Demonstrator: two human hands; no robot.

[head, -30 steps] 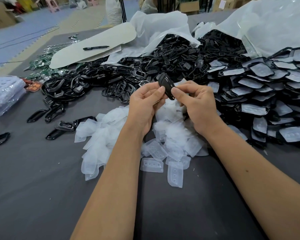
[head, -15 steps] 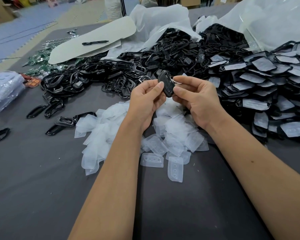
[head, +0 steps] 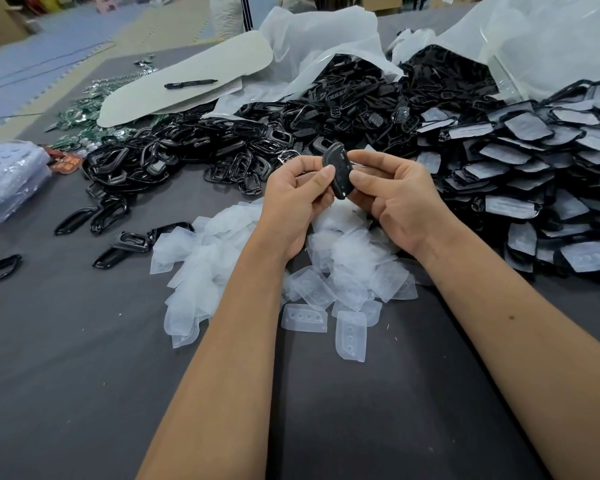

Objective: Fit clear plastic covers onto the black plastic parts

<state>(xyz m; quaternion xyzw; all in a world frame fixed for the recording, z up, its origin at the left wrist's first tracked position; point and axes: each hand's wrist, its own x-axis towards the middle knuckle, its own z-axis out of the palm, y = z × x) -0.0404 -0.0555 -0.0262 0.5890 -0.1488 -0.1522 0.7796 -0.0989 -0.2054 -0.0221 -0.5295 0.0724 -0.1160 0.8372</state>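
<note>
Both hands hold one black plastic part [head: 338, 168] upright above the table. My left hand [head: 297, 202] pinches its left edge with thumb and fingers. My right hand [head: 394, 199] grips its right side, thumb on the front face. Whether a clear cover sits on this part cannot be told. Below the hands lies a heap of clear plastic covers [head: 326, 271], with single ones [head: 350, 336] at its near edge. A pile of bare black parts [head: 257, 143] spreads behind, and black parts with covers fitted [head: 534, 174] are stacked at the right.
White plastic bags [head: 326, 39] spill black parts at the back. A pale oval board [head: 187, 81] with a black pen [head: 189, 84] lies at the back left, green pieces [head: 80, 119] beside it. A clear bag of trays [head: 7, 174] sits at the left edge. The table [head: 66, 375] is dark grey.
The black part has turned slightly between the fingers and both hands have shifted a little; the grip is the same.
</note>
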